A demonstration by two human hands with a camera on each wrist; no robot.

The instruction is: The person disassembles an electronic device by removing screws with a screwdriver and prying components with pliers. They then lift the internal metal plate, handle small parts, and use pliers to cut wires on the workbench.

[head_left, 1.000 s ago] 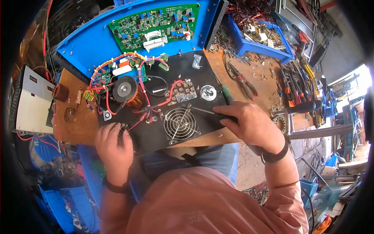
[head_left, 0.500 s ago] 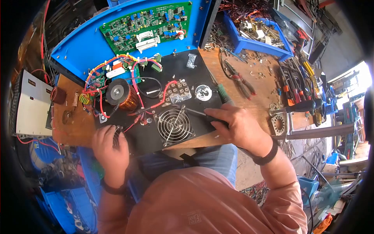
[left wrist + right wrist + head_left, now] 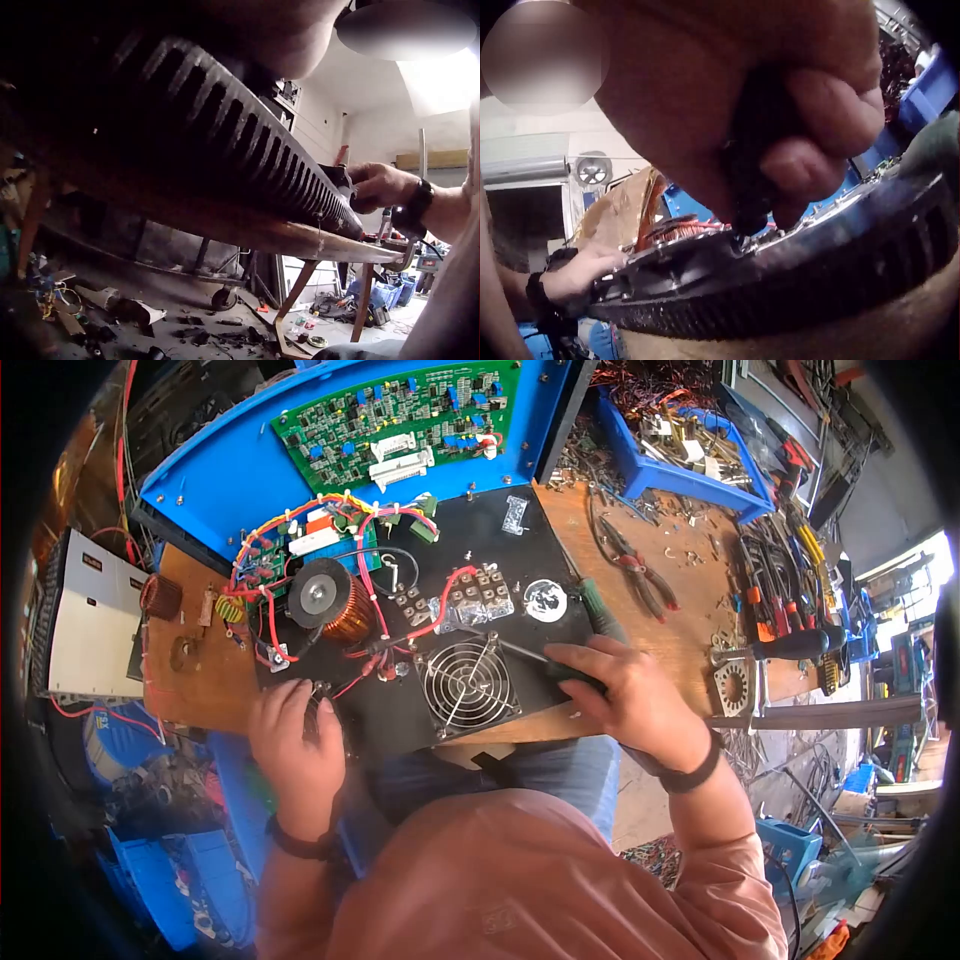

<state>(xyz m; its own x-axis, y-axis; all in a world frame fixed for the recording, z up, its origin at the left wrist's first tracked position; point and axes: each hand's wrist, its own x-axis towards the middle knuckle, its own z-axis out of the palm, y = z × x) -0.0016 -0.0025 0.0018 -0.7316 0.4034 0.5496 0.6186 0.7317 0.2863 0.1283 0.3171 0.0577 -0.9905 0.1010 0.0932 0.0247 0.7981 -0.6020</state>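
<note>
My right hand [image 3: 650, 705] grips a dark-handled screwdriver [image 3: 522, 652], its shaft reaching the upper right corner of a round wire fan guard [image 3: 468, 685]. The guard lies on a black panel [image 3: 375, 725] with slotted sides. My left hand [image 3: 298, 745] rests over the panel's front left edge, fingers spread over a small dark round part [image 3: 318, 698] that they mostly hide. In the left wrist view, the vented side [image 3: 247, 135] runs under the hand [image 3: 292, 34]. The right wrist view has the fist [image 3: 810, 127] close above the panel; the tip is hard to see.
Behind the guard are a copper coil [image 3: 345, 610], red wires and a terminal block [image 3: 480, 595]. A blue cover with a green board [image 3: 420, 420] stands at the back. Pliers [image 3: 635, 565], a green-handled tool [image 3: 600, 610] and a blue bin [image 3: 690, 485] are to the right.
The head view has shifted slightly, first one way and then back. Both hands keep nearly the same places on the panel, the right one still gripping the screwdriver at the guard's corner.
</note>
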